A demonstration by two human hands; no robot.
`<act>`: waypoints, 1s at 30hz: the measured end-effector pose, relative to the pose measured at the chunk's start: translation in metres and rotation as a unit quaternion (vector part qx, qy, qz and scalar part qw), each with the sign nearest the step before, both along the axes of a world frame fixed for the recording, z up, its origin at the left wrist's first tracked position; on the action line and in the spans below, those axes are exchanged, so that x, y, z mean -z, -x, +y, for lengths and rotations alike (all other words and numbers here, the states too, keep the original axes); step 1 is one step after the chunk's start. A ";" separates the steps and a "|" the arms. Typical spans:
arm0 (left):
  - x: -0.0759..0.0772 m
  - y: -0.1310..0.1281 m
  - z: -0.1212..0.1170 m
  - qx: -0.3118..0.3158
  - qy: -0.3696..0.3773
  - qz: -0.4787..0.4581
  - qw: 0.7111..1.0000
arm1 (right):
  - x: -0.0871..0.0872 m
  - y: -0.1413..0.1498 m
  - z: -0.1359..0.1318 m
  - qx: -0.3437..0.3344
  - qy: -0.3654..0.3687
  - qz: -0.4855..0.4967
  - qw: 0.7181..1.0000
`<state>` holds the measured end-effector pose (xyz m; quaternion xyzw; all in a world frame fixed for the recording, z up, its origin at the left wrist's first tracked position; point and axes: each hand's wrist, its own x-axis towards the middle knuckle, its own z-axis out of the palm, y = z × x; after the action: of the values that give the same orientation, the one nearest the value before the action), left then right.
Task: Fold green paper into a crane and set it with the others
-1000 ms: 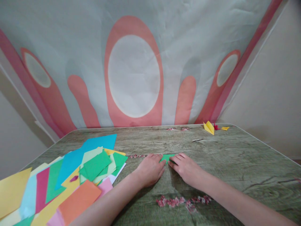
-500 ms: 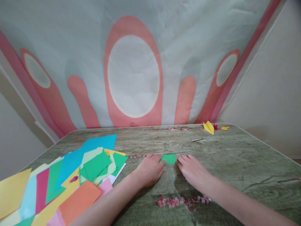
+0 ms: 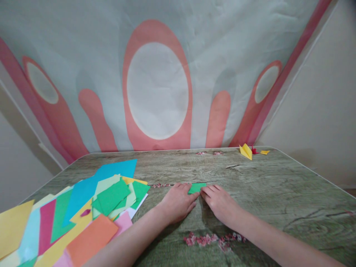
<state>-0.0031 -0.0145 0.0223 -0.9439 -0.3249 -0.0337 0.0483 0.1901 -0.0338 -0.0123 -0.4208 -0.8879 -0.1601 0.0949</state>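
Evidently, in the head view, the small green paper (image 3: 197,188) lay on the counter (image 3: 267,196) between the two hands. The left hand (image 3: 179,203) rested over its left end, fingers close together and thumb stretched toward the other hand; the right hand (image 3: 219,204) was narrow, its fingertips bunched at the near right corner. Whether either hand pinched the paper or only pressed it, I could not tell.

The likeliest trouble was a skewed edge: had the left hand's hold been light, a tug from the right hand could have swung the paper round. With so little green showing between the hands, an uneven crease could also have gone unnoticed beneath the fingers. The paper pile (image 3: 111,196), left of the left hand, seemed a smaller risk, though a sweep of that forearm could have dragged the orange sheet (image 3: 91,235) beside it.

Half a second earlier, the right hand had sat farther right, at the paper's end, with more green uncovered. Since then it had come inward, close to the left thumb, while the left hand had stayed nearly where it was.
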 end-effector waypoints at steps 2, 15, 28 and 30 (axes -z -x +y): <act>-0.001 0.000 0.001 0.000 0.008 -0.002 1.000 | -0.001 0.000 0.000 0.004 0.006 -0.003 1.000; -0.015 0.014 0.005 -0.056 0.045 0.000 0.997 | -0.007 -0.002 0.001 0.022 0.041 -0.022 0.999; -0.024 0.011 -0.002 -0.062 0.047 0.042 0.996 | -0.010 -0.006 0.002 0.086 0.076 -0.023 0.993; -0.022 0.009 -0.003 -0.062 0.042 0.048 0.996 | -0.012 -0.007 0.002 0.088 0.085 -0.021 0.992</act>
<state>-0.0117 -0.0173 0.0446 -0.9236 -0.3815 0.0281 0.0257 0.1975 -0.0320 -0.0004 -0.5004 -0.8595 -0.1005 0.0258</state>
